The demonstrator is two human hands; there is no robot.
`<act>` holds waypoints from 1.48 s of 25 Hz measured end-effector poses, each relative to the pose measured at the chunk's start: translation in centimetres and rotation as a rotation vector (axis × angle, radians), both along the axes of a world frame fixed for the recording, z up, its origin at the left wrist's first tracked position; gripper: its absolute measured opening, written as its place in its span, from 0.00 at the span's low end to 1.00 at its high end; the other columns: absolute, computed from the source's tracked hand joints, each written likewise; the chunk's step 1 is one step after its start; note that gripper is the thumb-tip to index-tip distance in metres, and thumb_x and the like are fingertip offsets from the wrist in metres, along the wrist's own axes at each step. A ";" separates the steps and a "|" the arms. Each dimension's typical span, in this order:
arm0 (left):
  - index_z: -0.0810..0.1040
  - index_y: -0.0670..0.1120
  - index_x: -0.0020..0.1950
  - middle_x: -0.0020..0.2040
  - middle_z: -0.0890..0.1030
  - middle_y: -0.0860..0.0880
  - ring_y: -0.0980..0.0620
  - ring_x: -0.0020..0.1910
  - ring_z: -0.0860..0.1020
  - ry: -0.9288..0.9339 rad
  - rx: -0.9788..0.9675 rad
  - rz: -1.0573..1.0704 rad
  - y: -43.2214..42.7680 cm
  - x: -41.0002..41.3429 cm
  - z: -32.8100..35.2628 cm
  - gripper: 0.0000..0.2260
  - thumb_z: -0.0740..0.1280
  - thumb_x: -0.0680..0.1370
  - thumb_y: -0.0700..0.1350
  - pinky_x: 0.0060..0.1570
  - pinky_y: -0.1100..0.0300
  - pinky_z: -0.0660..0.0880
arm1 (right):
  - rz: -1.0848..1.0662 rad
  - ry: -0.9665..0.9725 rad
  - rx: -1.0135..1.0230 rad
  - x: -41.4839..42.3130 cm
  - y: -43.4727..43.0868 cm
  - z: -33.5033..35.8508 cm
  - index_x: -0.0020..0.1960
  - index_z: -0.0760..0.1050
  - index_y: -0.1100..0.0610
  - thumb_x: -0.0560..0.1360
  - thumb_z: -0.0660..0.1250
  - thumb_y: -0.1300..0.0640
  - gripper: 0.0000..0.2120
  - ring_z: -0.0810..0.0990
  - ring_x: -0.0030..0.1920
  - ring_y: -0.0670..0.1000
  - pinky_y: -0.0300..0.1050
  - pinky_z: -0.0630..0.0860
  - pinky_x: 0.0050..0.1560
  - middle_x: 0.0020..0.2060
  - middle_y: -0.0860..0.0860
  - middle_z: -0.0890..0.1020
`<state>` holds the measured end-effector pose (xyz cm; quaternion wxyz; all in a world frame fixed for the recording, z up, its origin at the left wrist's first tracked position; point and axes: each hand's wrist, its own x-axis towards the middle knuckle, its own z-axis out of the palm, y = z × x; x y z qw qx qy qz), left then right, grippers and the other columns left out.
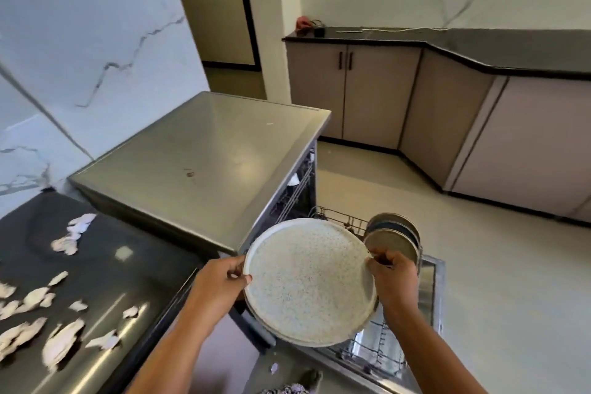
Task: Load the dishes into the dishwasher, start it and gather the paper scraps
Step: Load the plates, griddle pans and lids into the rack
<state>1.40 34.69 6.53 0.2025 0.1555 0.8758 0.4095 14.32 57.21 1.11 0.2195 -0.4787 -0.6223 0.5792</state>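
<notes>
Speckled plate (308, 281) over dishwasher rack (380, 342); fingers (238, 278) of left hand (220, 278), right hand (391, 275) pinch opposite rims.

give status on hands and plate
Hands: left hand and right hand grip speckled plate by rim. Plate over pulled-out rack. Smaller plates stand racked right behind it.

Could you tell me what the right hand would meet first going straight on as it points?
Probably the upright plates in the rack, just beyond the right hand gripping the speckled plate; depth is unclear.
</notes>
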 end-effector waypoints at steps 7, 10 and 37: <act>0.81 0.54 0.53 0.43 0.83 0.54 0.53 0.44 0.81 -0.077 -0.121 -0.189 6.9 -5.4 -2.6 0.14 0.69 0.74 0.36 0.51 0.53 0.78 | -0.126 -0.109 -0.026 -2.3 3.3 -2.6 0.54 0.78 0.58 0.72 0.64 0.65 0.11 0.77 0.41 0.51 0.48 0.76 0.42 0.40 0.48 0.78; 0.79 0.49 0.59 0.45 0.82 0.55 0.54 0.45 0.80 -0.103 -0.204 -0.265 9.6 -8.0 -4.7 0.15 0.69 0.75 0.38 0.48 0.56 0.76 | -0.152 -0.178 -0.064 -3.9 4.4 -4.3 0.59 0.77 0.55 0.72 0.64 0.65 0.17 0.78 0.45 0.52 0.46 0.77 0.43 0.47 0.50 0.80; 0.81 0.42 0.47 0.44 0.82 0.45 0.46 0.42 0.78 -0.206 -0.612 -0.506 31.4 -10.8 -40.4 0.05 0.67 0.75 0.40 0.32 0.61 0.66 | -0.373 -0.565 -0.276 -2.7 18.7 -37.2 0.62 0.77 0.57 0.72 0.57 0.69 0.22 0.74 0.40 0.52 0.40 0.67 0.34 0.47 0.56 0.82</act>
